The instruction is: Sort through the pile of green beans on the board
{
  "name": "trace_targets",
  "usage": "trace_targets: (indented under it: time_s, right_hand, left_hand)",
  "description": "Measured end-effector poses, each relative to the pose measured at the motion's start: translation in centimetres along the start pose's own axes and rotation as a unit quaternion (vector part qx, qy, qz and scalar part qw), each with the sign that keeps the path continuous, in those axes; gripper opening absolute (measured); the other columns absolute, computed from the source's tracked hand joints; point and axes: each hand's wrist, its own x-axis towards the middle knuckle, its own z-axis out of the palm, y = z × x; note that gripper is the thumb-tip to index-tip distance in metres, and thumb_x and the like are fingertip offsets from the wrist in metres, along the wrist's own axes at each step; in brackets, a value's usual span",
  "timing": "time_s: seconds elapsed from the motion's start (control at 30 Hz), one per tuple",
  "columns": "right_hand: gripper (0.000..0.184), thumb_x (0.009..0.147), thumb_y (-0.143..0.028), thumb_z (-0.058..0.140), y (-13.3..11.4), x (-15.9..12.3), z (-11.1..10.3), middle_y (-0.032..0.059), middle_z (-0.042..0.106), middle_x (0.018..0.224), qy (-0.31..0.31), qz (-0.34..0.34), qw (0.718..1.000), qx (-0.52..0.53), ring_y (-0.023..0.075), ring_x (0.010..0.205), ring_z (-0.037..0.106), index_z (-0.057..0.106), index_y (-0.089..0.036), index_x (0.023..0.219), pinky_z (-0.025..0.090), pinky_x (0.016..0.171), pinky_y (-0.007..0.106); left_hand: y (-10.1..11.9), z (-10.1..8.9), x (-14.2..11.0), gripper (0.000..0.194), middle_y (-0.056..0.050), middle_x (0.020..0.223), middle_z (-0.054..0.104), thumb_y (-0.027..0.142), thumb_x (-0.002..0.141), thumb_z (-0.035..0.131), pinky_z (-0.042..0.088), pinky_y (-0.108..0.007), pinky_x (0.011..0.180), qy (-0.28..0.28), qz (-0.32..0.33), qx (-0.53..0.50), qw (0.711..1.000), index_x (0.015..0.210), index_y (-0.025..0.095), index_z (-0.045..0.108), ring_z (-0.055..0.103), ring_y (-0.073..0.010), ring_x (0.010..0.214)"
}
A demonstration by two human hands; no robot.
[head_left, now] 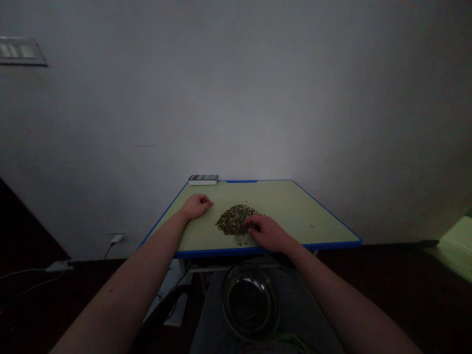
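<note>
A loose pile of small brown, seed-like bits is spread over the middle of the pale yellow-green tabletop. At the pile's right edge is my right hand, fingers bent with a gap between thumb and forefinger, the tips at the bits. My left hand rests on the table to the left of the pile, apart from it. Its fingers are curled and closed, and whatever may be in them is hidden. Below the table's front edge, a shiny metal bowl sits on my lap; its inside is dark.
A phone lies on a white box-like thing at the table's back left corner. A blue edge runs round the tabletop. Behind stands a plain wall. A white plug and cables are low on the left.
</note>
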Motion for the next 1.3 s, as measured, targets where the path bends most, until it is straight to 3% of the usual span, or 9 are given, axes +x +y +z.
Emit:
trace_targets:
  time_s: [0.23, 0.57, 0.67, 0.83, 1.0, 1.3]
  right_hand:
    - [0.027, 0.070, -0.009, 0.050, 0.3, -0.1, -0.2, 0.0014, 0.064, 0.080, -0.037, -0.006, 0.999, 0.019, 0.0133, 0.071, 0.055, 0.064, -0.017, 0.091, 0.042, 0.067, 0.024]
    - [0.027, 0.069, -0.008, 0.050, 0.1, -0.6, -0.5, 0.0031, 0.065, 0.086, -0.030, -0.010, 0.999, 0.021, 0.0144, 0.077, 0.057, 0.064, -0.016, 0.091, 0.043, 0.071, 0.025]
    - [0.027, 0.071, -0.010, 0.050, 0.4, -1.4, -0.9, 0.0031, 0.066, 0.090, -0.002, 0.003, 1.000, 0.024, 0.0159, 0.083, 0.058, 0.063, -0.018, 0.092, 0.043, 0.076, 0.027]
    - [0.022, 0.079, -0.020, 0.047, 2.1, -3.5, -2.5, 0.0044, 0.066, 0.087, 0.105, 0.053, 0.993, 0.021, 0.0167, 0.079, 0.059, 0.061, -0.018, 0.096, 0.045, 0.074, 0.030]
    - [0.022, 0.082, -0.026, 0.046, 3.5, -6.1, -3.7, 0.0069, 0.066, 0.092, 0.182, 0.070, 0.979, -0.065, 0.0191, 0.084, 0.059, 0.062, -0.018, 0.095, 0.045, 0.076, 0.032]
    - [0.024, 0.085, -0.022, 0.043, 3.5, -8.9, -2.9, 0.0082, 0.067, 0.096, 0.118, 0.002, 0.976, -0.183, 0.0204, 0.092, 0.058, 0.063, -0.018, 0.097, 0.041, 0.086, 0.034]
  left_hand:
    - [0.1, 0.0, 0.0, 0.035, -0.002, 0.062, 0.058, 0.049, 0.069, 0.048, 0.036, -0.026, 0.055, 0.000, -0.001, 0.019, 1.000, 0.068, 0.017, 0.061, 0.051, -0.0149, 0.060]
    - [0.4, -0.1, -0.1, 0.032, -0.002, 0.063, 0.058, 0.047, 0.070, 0.049, 0.035, -0.026, 0.055, -0.003, 0.001, 0.031, 0.999, 0.069, 0.017, 0.061, 0.051, -0.0149, 0.060]
    - [0.2, -0.1, 0.0, 0.033, -0.001, 0.062, 0.058, 0.047, 0.070, 0.049, 0.035, -0.026, 0.054, -0.001, 0.000, 0.027, 1.000, 0.068, 0.017, 0.061, 0.051, -0.0147, 0.059]
    - [-0.1, 0.0, 0.1, 0.033, -0.001, 0.062, 0.058, 0.048, 0.069, 0.049, 0.035, -0.026, 0.054, -0.002, 0.007, 0.013, 1.000, 0.068, 0.017, 0.061, 0.051, -0.0148, 0.059]
    - [0.1, 0.1, 0.0, 0.033, -0.002, 0.063, 0.059, 0.047, 0.068, 0.049, 0.036, -0.026, 0.055, 0.001, -0.003, 0.009, 1.000, 0.068, 0.017, 0.061, 0.052, -0.0152, 0.060]
    - [0.3, -0.1, 0.0, 0.032, -0.002, 0.062, 0.060, 0.047, 0.069, 0.049, 0.036, -0.026, 0.055, 0.002, 0.005, 0.017, 1.000, 0.067, 0.017, 0.061, 0.052, -0.0154, 0.060]
